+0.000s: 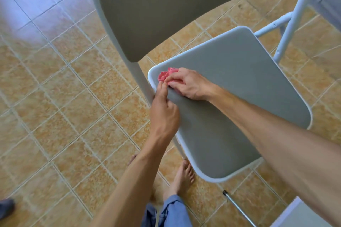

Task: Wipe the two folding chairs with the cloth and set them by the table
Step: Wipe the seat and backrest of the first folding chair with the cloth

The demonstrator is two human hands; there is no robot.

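Cloth on seat, near backrest.

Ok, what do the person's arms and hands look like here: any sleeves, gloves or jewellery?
Both arms are bare from the frame edge down to the wrists: no sleeves in view. The left hand and right hand wear no gloves, and no rings, watch or bracelets show. The only clothing visible is blue trousers at the bottom edge, and the feet are bare.
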